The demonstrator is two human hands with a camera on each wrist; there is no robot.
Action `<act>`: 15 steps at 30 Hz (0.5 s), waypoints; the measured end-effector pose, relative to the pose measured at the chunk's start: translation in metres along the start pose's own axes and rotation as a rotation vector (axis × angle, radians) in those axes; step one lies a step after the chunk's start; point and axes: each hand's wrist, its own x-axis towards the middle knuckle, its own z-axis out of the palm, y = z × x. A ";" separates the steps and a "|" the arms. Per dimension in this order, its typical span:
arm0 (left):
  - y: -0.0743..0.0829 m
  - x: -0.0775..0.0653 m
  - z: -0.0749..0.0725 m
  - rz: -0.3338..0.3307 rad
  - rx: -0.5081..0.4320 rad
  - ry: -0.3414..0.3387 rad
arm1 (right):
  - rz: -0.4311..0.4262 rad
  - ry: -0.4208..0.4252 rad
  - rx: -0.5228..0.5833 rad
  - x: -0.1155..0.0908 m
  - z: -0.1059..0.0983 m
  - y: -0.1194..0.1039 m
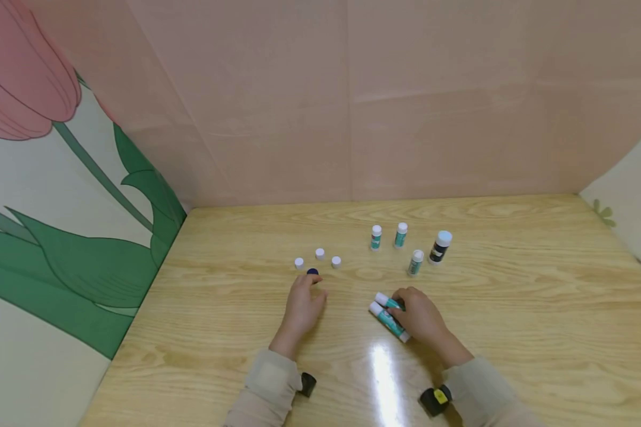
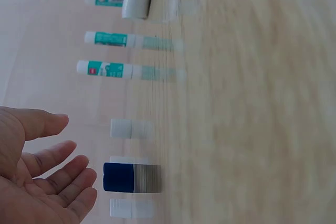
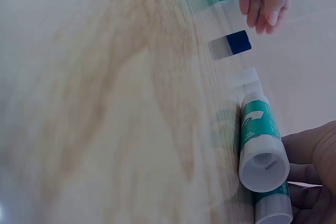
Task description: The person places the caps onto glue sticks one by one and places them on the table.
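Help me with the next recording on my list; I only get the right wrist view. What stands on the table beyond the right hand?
Observer: The head view shows three teal-and-white cylindrical plastic-looking glue sticks upright beyond the right hand.

Operator: Anything farther right?

Observer: Yes, a thicker black-labelled cylindrical container with a white cap stands there.

Operator: And near that short dark-blue plastic-looking cylinder?

Observer: Three short white plastic-looking cylinders sit around its far side in the head view.
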 end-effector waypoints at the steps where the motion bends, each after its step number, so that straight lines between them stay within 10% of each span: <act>1: 0.000 0.001 0.000 0.004 0.004 -0.001 | 0.000 0.001 0.002 0.000 0.000 0.000; 15: -0.002 0.008 0.001 0.020 0.044 -0.008 | 0.033 -0.017 0.026 -0.001 0.000 -0.001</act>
